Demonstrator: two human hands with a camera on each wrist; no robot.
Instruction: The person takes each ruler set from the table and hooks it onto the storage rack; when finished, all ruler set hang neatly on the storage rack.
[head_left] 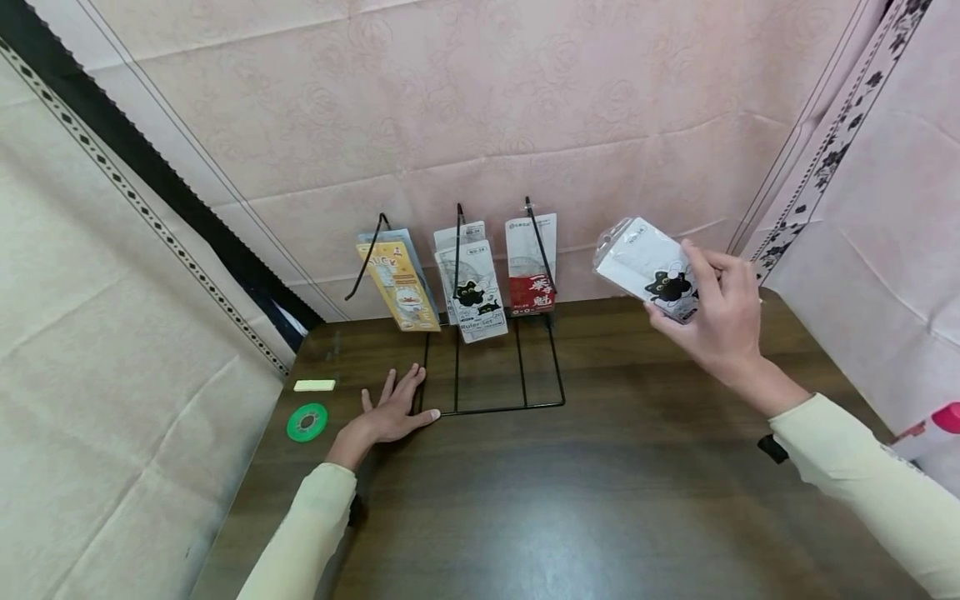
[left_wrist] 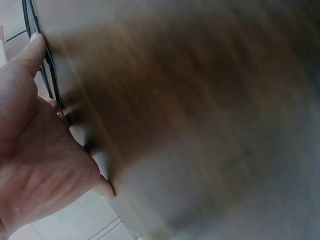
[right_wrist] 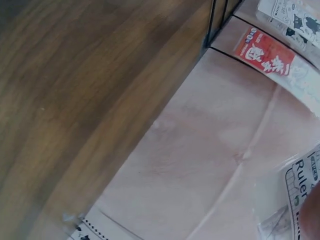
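In the head view my right hand (head_left: 726, 315) pinches a white ruler set packet (head_left: 637, 257) with a black cat print, held up off the table to the right of a black wire display rack (head_left: 510, 409). The packet's "Ruler" lettering shows at the edge of the right wrist view. My left hand (head_left: 390, 417) rests with spread fingers at the rack's left front corner, thumb on the wire. On the rack's hooks hang a yellow packet (head_left: 406, 287) at left, cat-print ruler sets (head_left: 477, 293) in the middle, and a red and white packet (head_left: 531, 267) at right.
A green ring-shaped roll (head_left: 307, 422) and a pale yellow strip (head_left: 314, 385) lie on the brown table (head_left: 555, 517), left of my left hand. Pink cloth (head_left: 480, 100) hangs right behind the rack. A bottle with a red cap (head_left: 948, 417) stands at the far right.
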